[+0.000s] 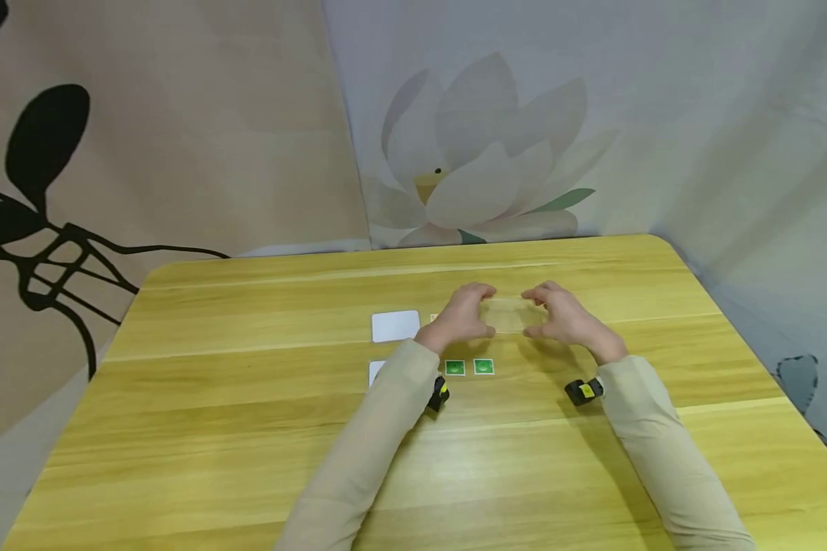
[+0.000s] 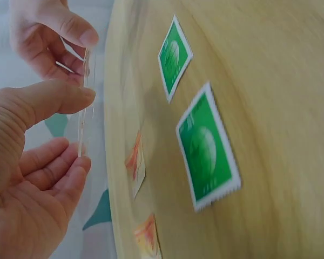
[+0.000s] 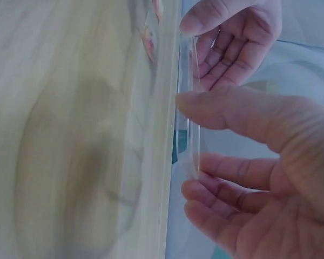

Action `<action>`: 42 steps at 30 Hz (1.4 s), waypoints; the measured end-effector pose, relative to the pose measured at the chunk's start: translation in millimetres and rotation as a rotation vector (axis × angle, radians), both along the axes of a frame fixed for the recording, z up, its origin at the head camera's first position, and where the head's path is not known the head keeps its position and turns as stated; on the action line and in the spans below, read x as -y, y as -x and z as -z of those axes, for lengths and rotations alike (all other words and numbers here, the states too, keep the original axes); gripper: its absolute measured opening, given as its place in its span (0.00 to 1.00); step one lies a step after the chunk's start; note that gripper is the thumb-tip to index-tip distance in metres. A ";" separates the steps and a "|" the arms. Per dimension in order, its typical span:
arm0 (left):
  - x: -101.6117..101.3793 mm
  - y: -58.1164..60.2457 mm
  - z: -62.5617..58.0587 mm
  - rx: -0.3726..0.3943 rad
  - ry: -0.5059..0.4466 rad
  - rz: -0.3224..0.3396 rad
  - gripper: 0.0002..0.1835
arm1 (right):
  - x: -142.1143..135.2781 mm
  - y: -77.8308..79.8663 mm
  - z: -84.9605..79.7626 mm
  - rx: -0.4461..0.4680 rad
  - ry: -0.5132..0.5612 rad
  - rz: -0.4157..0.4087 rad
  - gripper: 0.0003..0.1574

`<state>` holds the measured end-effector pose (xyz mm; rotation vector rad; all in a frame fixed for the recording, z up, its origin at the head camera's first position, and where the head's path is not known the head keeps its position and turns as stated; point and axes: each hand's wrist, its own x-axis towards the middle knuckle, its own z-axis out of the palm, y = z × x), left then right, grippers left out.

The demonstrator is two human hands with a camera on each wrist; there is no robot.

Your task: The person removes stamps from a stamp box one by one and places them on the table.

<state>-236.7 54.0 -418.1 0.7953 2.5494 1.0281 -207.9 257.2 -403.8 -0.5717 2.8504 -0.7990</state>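
Observation:
Both hands hold a thin, clear rectangular piece (image 1: pixel 508 316) just above the far middle of the table. My left hand (image 1: pixel 459 315) grips its left end between the thumb and the fingers. At the other end, my right hand (image 1: pixel 565 315) pinches it in the same manner, thumb on the near edge. Seen edge-on in the right wrist view, the clear piece (image 3: pixel 188 113) seems to have more than one layer. Nearer than the hands lie two green stamps (image 1: pixel 469 367) with white perforated borders. In the left wrist view, an orange-patterned stamp (image 2: pixel 135 164) lies beyond them, with another (image 2: pixel 147 237) beside it.
A white card (image 1: pixel 395 326) lies left of the left hand. Closer in, a second white card (image 1: pixel 375 370) is partly covered by the left sleeve. The wooden table (image 1: pixel 248 413) ends at a fabric backdrop (image 1: pixel 248 153) along its far edge.

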 end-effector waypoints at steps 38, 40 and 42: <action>77.9 -5.3 -13.2 0.008 -0.042 -0.083 0.38 | 72.8 12.9 -5.1 -0.035 0.058 -0.071 0.37; 82.4 -5.7 -12.7 0.000 -0.042 -0.089 0.38 | 77.1 13.0 -4.8 -0.035 0.064 -0.075 0.38; 87.5 -6.3 -12.2 -0.011 -0.042 -0.091 0.38 | 81.1 13.3 -4.2 -0.035 0.073 -0.082 0.38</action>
